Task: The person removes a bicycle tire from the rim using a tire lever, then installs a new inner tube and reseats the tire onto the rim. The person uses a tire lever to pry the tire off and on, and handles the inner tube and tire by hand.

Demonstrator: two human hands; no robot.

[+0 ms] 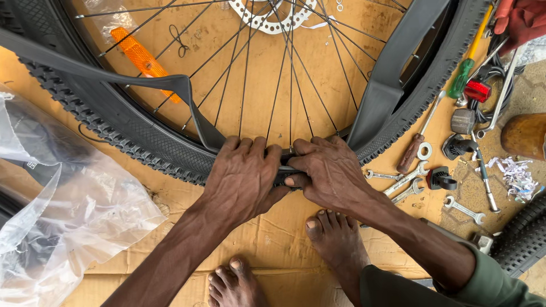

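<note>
Pressing at bottom centre: left hand (242, 179) and right hand (329, 173) both clamp the tyre (136, 142) against the rim, fingers curled over it. Tube (381, 96) hangs loose on both sides, so seating looks barely started. Wrenches (406, 185) lie at right.

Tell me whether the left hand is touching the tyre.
Touching. The head view shows the left hand pressed flat over the knobby black tyre, fingers curled over its inner edge, beside the right hand.
</note>
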